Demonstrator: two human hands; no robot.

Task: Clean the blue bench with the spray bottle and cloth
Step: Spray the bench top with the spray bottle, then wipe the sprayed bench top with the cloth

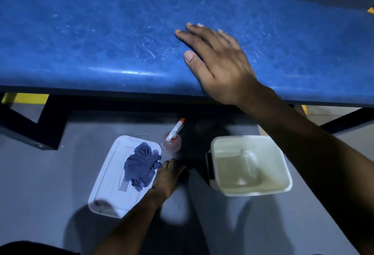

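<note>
Left forearm enters from the bottom edge, nearest the lens, dim and partly cut off. Left hand (168,177) reaches down toward the floor, at the right edge of a white container lid (109,186). Its fingers are foreshortened and in shadow; they lie against the blue-grey cloth (141,165), but whether they pinch it or only touch cannot be made out.

Cloth is crumpled in a heap on the lid's far-right part. The lid lies flat on the grey floor (40,173); its near corner is darkened by shadow.

Spray bottle (172,141) stands upright on the floor just beside the lid's far-right corner, just beyond the left hand. Seen from above, so the clear, pinkish body is mostly hidden under the white trigger head. The head's long axis runs away from the camera, orange nozzle tip pointing toward the bench.

Right hand (220,62) is flat on the blue bench (81,32), palm down, fingers straight and spread, holding nothing, wrist crossing the near edge. Fingertips point to the far left. The forearm covers part of the near edge.

Bench top runs left to right across the whole view, both ends cut off; surface scuffed with pale scratches. Dark frame (30,129) below, yellow patches at its sides.

White open bin (249,165) on the floor right of the bottle, under the right forearm, a shaped insert inside, hard to identify.
</note>
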